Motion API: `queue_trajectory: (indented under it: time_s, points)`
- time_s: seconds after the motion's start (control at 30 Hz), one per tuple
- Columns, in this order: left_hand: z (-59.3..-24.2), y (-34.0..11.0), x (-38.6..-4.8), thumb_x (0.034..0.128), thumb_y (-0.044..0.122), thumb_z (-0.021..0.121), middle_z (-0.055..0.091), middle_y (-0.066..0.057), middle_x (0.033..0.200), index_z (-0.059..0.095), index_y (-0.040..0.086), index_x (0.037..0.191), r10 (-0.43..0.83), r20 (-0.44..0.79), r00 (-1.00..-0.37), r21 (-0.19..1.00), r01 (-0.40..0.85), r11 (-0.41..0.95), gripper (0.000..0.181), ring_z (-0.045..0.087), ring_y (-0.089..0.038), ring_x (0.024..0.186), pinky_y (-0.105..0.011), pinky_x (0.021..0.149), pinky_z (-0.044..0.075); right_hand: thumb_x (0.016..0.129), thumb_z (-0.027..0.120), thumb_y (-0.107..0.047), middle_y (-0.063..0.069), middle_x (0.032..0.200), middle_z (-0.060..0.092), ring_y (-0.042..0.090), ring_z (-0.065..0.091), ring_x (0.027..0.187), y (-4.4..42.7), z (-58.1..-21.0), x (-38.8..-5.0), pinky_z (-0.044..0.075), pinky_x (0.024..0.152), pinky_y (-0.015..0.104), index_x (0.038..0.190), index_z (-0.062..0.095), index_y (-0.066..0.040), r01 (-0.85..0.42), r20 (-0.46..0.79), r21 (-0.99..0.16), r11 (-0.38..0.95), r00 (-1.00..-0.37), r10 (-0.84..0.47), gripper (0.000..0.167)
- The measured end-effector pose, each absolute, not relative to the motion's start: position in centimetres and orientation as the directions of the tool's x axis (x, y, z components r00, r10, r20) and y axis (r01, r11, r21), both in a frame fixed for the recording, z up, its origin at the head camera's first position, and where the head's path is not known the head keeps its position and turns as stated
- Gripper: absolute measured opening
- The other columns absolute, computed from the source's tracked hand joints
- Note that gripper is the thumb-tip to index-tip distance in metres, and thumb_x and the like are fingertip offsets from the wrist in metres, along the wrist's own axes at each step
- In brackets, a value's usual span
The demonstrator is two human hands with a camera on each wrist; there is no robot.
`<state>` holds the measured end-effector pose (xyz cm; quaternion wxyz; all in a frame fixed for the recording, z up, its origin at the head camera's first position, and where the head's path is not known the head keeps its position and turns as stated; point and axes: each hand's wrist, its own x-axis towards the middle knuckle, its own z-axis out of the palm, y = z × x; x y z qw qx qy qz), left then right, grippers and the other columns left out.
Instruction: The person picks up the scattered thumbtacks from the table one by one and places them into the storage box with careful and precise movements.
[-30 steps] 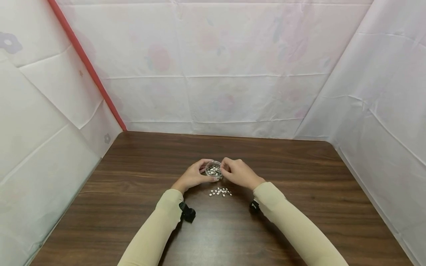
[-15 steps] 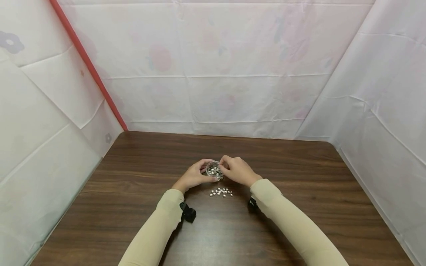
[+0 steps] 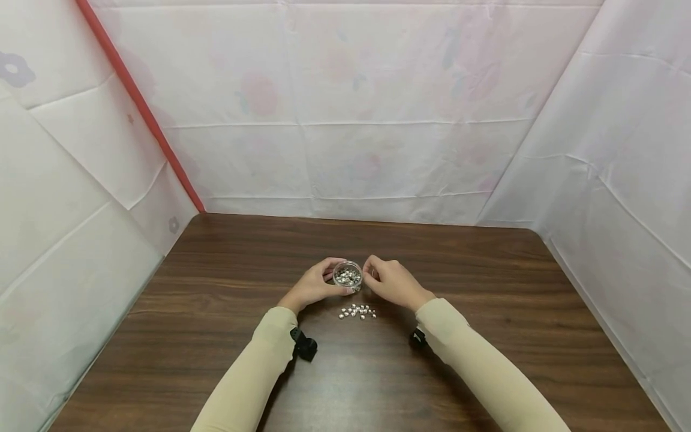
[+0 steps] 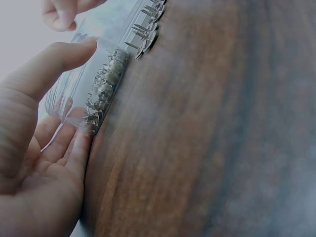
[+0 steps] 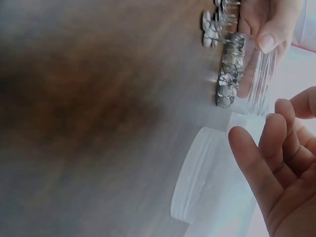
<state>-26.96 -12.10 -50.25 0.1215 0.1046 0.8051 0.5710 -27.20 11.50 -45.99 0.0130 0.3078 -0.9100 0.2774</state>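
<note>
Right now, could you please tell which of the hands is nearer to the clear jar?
Left: the left hand grips the clear jar, while the right hand is just off its right side, apparently not touching.

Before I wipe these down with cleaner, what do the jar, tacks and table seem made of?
Tacks: probably metal, polished, silvery with bright highlights.
Jar: clear, glossy plastic or glass, I can't tell which; tacks show through.
Table: brown wood or wood-look laminate, lightly shiny, with grain streaks.

Long pale-yellow sleeves (image 3: pixel 248 372), black wrist-worn cameras (image 3: pixel 306 347)
</note>
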Motion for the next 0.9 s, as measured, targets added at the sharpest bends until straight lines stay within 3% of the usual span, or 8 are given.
queue_trajectory:
  time_s: [0.63, 0.9]
  points:
    - [-50.1, -12.0, -26.9, 0.0755, 0.029, 0.091, 0.052, -0.003, 0.140, 0.055, 0.024, 0.141, 0.300, -0.066, -0.952, 0.941, 0.040, 0.336, 0.075, 0.047, -0.027, 0.134, -0.042, 0.109, 0.043, 0.095, 0.063, -0.011, -0.014, 0.068, 0.055, 0.001, 0.048, 0.056, 13.4, -46.3, -24.2, 0.046, 0.053, 0.023, 0.092, 0.062, -0.018, -0.631, 0.100, -0.487, 0.604, -0.727, -0.679, 0.008]
    - [-50.2, -12.0, -26.8, 0.0768, 0.028, 0.091, 0.052, -0.004, 0.140, 0.054, 0.022, 0.142, 0.308, -0.057, -0.950, 0.943, 0.051, 0.330, 0.075, 0.047, -0.029, 0.134, -0.044, 0.108, 0.043, 0.097, 0.064, -0.011, -0.012, 0.068, 0.053, 0.001, 0.047, 0.058, 13.8, -46.7, -23.7, 0.045, 0.054, 0.022, 0.092, 0.065, -0.013, -0.649, 0.083, -0.483, 0.588, -0.702, -0.707, 0.005]
